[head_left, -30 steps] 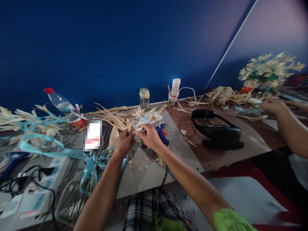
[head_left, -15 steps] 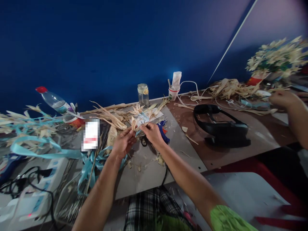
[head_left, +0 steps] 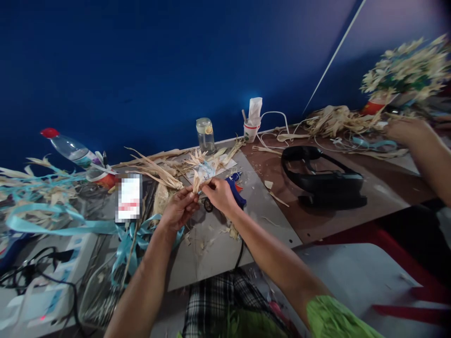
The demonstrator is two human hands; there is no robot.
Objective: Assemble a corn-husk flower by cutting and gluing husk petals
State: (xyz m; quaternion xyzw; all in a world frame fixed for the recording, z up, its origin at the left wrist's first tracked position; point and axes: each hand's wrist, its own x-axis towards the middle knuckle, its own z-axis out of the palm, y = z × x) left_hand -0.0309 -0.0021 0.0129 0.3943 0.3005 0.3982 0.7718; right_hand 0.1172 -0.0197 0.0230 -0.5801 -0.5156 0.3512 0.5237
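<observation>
My left hand (head_left: 181, 205) is closed, its thumb and fingertips pinching a small pale corn husk flower (head_left: 196, 181) that points upward. Right beside it, my right hand (head_left: 219, 193) is closed too, fingertips pressed together at the base of the flower. A bit of light blue shows between the hands, but what the right fingertips grip is hidden. A blue glue gun (head_left: 237, 188) lies just beyond my right hand. Behind both hands, more husk petals (head_left: 199, 158) lie on a white sheet, and dried husk strips (head_left: 160, 171) spread to the left.
A glass jar (head_left: 205, 135) and a paper cup (head_left: 251, 131) stand by the wall. To the right sits a black headset (head_left: 324, 180), and another person's hand (head_left: 405, 131) reaches in. Light blue ribbon (head_left: 63, 220), a tilted bottle (head_left: 72, 150) and a power strip (head_left: 66, 272) are left.
My right hand's fingertips have drawn in closer to the flower and my left hand. The other person's hand has shifted slightly left. The whole view has tilted a little.
</observation>
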